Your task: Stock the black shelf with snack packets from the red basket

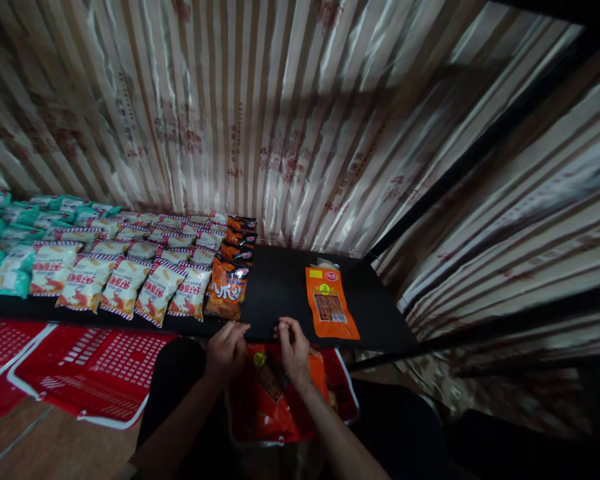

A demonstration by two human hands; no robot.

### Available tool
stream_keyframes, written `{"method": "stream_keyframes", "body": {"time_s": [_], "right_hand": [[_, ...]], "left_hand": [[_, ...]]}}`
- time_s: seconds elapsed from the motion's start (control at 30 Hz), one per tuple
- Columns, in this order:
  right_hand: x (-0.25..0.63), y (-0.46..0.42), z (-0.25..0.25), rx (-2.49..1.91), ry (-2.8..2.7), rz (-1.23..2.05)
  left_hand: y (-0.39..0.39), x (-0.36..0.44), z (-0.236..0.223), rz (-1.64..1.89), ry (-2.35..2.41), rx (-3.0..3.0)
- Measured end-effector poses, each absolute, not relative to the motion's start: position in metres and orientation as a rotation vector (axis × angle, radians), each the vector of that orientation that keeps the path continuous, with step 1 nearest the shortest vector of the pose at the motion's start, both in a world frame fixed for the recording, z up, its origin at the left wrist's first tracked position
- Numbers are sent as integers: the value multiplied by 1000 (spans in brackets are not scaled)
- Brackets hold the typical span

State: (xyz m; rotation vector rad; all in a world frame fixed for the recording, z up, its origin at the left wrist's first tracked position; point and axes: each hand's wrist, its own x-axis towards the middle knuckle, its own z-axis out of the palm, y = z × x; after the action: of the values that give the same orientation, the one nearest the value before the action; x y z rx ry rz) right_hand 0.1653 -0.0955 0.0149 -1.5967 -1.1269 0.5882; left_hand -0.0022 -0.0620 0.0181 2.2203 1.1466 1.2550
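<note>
My left hand [226, 350] is at the shelf's front edge, just below an orange-and-black snack bag [226, 290]. Its fingers are curled together, and anything in them is too dark to make out. A short gap to the right, my right hand [294, 353] is raised with thumb and fingers bent in a pinch; I cannot make out anything in it. Under both hands, a red basket [351, 390] between the knees holds orange packets [275, 417]. One flat orange packet [330, 303] lies on the black shelf [277, 280], right of my right hand.
Rows of white snack bags [125, 287] and teal bags [15, 267] fill the shelf's left side. Red baskets [100, 360] sit on the floor at left. Striped shiny sheeting [260, 120] hangs behind, and a black frame bar [460, 160] slants along the right.
</note>
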Motion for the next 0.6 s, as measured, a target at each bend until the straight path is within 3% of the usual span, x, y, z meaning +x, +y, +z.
{"method": "stream_keyframes", "body": {"time_s": [0.17,0.37,0.6], "right_hand": [[196,-131,-1,-1751,-1319,539],[216,-143,-38,-2131,-1622,525],[212,-140,-59,-2323,-1853,483]], "left_hand": [[-96,21,10,936,1070,2076],[-133,50,-36,475,1392,1640],[-141,54,-74,417,1533,1437]]}}
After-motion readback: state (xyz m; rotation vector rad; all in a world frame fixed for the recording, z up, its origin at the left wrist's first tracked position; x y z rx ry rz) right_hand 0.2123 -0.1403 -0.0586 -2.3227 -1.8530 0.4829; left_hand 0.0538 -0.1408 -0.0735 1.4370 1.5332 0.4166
